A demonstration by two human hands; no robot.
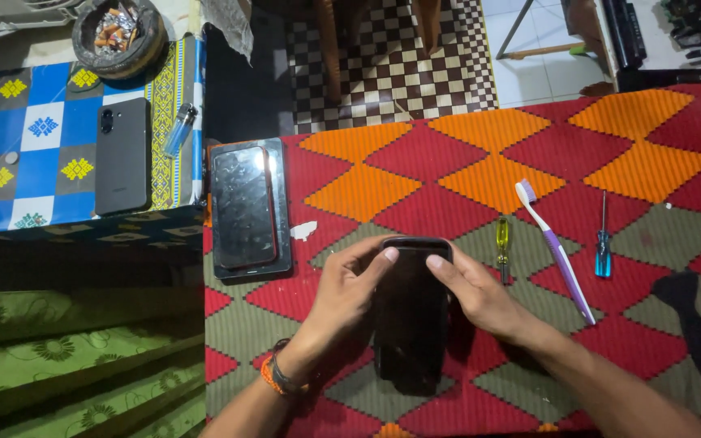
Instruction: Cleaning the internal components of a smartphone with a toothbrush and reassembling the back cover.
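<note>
A black smartphone (411, 324) lies screen up on the red, orange and green patterned mat (464, 170). My left hand (349, 292) grips its upper left edge, with the fingertips at the top corner. My right hand (476, 294) holds the upper right edge, thumb resting on the top of the phone. Both wrists cover parts of the phone's sides. An orange and black band sits on my left wrist.
Left of my hands two phones (247, 207) lie stacked. Right are a yellow screwdriver (502, 247), a purple toothbrush (557, 251), a blue screwdriver (603, 243) and a black tool (695, 324). A blue tiled table holds a dark phone (122, 156), a lighter (178, 130) and an ashtray (119, 36).
</note>
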